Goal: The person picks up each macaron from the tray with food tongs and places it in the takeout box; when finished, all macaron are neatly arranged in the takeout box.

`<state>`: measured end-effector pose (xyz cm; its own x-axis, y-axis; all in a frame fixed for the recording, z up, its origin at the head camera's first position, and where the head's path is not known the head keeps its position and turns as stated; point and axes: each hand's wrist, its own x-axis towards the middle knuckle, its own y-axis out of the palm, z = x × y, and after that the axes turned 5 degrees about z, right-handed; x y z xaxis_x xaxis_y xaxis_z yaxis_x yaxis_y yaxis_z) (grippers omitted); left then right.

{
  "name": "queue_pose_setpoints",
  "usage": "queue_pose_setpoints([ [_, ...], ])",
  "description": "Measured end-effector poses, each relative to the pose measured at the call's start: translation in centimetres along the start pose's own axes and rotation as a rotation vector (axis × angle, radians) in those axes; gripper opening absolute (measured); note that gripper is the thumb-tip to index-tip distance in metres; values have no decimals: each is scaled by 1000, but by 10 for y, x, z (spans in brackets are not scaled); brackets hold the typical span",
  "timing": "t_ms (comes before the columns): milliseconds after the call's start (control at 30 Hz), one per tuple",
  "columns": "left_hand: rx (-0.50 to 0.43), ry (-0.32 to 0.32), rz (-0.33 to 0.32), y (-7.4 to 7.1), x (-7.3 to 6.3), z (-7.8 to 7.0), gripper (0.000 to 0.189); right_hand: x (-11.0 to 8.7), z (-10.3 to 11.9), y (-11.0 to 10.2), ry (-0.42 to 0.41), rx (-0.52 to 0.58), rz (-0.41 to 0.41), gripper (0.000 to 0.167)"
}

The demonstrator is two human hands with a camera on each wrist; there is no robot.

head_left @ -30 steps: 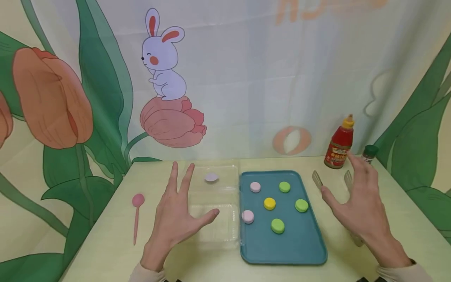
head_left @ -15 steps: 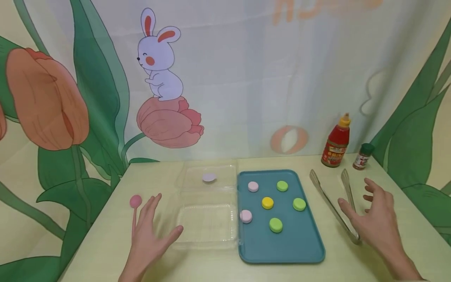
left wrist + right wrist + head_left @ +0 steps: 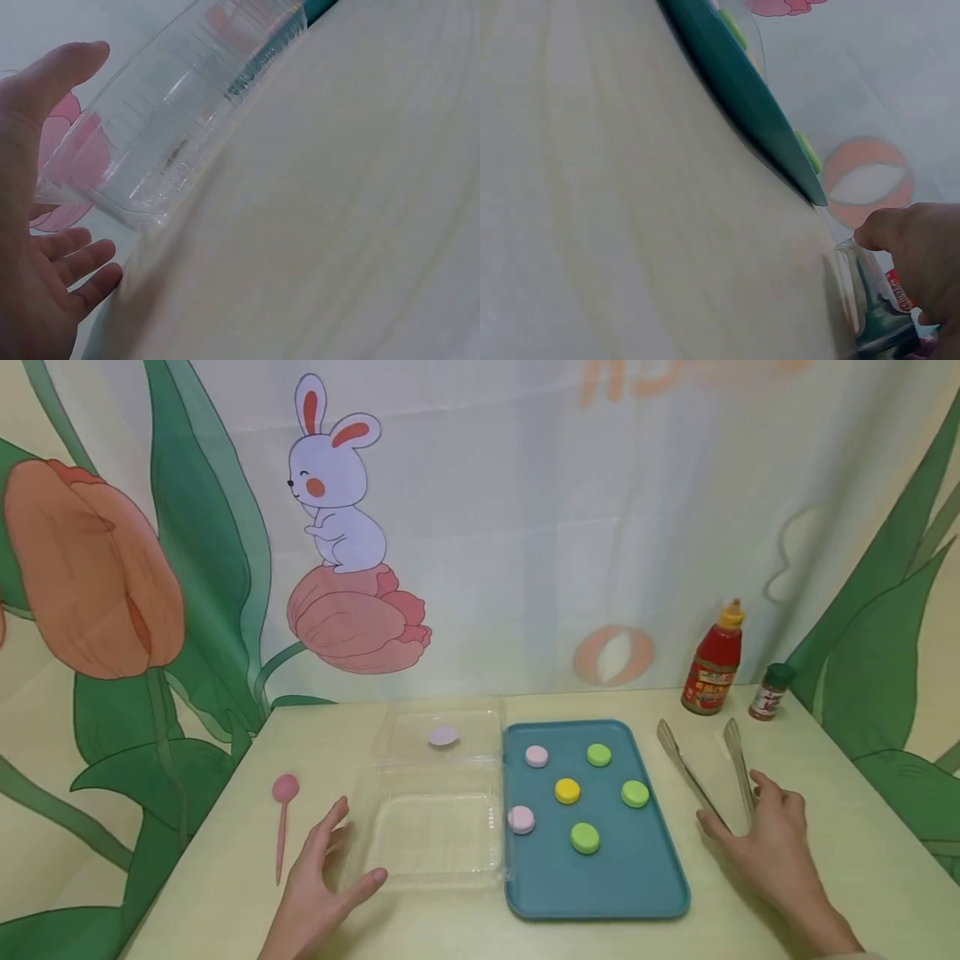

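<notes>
In the head view my left hand (image 3: 311, 881) is at the left side of a clear plastic clamshell container (image 3: 431, 883), thumb and fingers spread apart. The left wrist view shows the container's side wall (image 3: 161, 112) between that thumb and the fingers, with no firm grip visible. My right hand (image 3: 776, 843) is over the handle end of metal tongs (image 3: 686, 772), thumb on their left and fingers on their right. The tongs lie with arms apart, their lower end hidden by the hand. In the right wrist view the thumb (image 3: 889, 229) is close to the tongs (image 3: 862, 292); contact is unclear.
A blue tray (image 3: 600, 893) carries several macaron-like rounds, including a yellow one (image 3: 567, 791). A pale spoon-shaped piece (image 3: 443, 737) lies in the container's back half. A pink spoon (image 3: 282, 822) lies left; a red sauce bottle (image 3: 712, 668) and green-capped jar (image 3: 770, 693) stand back right.
Both hands have come down from above the table. The left has moved left and down beside the container; the right has lowered over the tongs. The tongs and container look unmoved.
</notes>
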<state>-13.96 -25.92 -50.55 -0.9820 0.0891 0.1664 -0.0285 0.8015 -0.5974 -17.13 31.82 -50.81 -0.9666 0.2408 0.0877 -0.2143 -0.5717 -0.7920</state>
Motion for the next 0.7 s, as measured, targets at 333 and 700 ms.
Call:
queue_pose_setpoints([
  [333,81,-59,25,3,2,-3,114,2,-8,3,-34,-3,-17,93],
  [700,28,-12,22,4,0,-3,98,-1,-7,-14,-106,47,31,82],
])
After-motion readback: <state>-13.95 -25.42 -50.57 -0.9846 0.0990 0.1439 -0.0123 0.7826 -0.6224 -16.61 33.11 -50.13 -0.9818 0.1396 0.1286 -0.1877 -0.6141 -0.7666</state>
